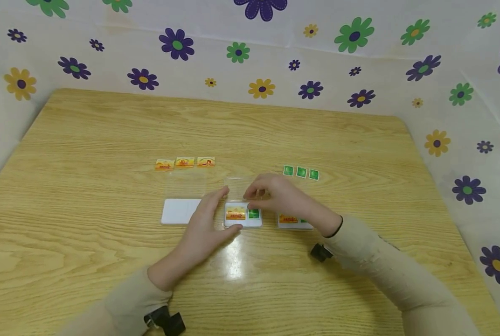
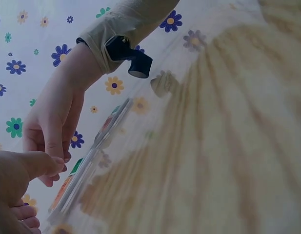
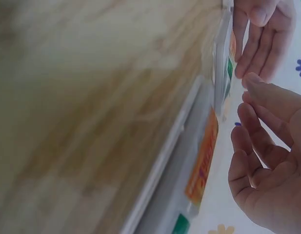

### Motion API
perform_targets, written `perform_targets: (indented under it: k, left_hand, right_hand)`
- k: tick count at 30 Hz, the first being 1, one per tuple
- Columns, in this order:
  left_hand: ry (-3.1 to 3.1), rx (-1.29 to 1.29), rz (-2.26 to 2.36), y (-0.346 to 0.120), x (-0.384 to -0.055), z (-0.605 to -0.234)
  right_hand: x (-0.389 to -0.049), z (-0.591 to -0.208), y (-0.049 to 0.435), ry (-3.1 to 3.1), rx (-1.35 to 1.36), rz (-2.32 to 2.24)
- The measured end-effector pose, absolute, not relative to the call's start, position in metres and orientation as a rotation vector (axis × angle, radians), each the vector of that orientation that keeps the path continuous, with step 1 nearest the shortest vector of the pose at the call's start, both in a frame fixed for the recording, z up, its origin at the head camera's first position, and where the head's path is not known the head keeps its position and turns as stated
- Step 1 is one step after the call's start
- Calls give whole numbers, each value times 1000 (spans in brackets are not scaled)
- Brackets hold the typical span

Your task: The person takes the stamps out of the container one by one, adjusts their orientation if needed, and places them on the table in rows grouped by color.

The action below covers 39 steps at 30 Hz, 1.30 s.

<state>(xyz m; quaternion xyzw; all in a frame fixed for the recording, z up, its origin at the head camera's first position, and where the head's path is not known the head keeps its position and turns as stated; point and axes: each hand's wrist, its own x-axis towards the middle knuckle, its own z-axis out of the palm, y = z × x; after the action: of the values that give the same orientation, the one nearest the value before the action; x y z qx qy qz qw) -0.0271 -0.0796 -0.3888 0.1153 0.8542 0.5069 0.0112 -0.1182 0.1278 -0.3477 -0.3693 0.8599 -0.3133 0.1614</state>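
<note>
In the head view, a shallow white case [image 1: 242, 223] lies at the centre with its clear lid [image 1: 234, 184] folded back. Inside it an orange stamp [image 1: 235, 213] sits left of a green stamp [image 1: 254, 213]. My left hand [image 1: 205, 221] spreads around the case's left side, thumb along its front edge. Over the case's back right part is my right hand [image 1: 277, 193], its thumb tip at the green stamp's top and its fingers loosely bent near the lid. The right wrist view shows thumb and fingertips close together, with nothing visible between them.
A white case [image 1: 176, 211] without stamps lies to the left, its clear lid folded back. The case on the right [image 1: 295, 226] holds an orange stamp and a green one, partly behind my right wrist. Behind are three orange stamps [image 1: 185, 162] and three green stamps [image 1: 301, 172].
</note>
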Motion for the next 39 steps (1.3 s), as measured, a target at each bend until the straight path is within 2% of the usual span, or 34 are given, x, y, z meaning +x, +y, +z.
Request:
perform_targets:
  k: [39]
  left_hand:
    - [2753,446,1491,-75,-25,-401]
  right_hand:
    - [-106,-353,105,2484,-1131,-684]
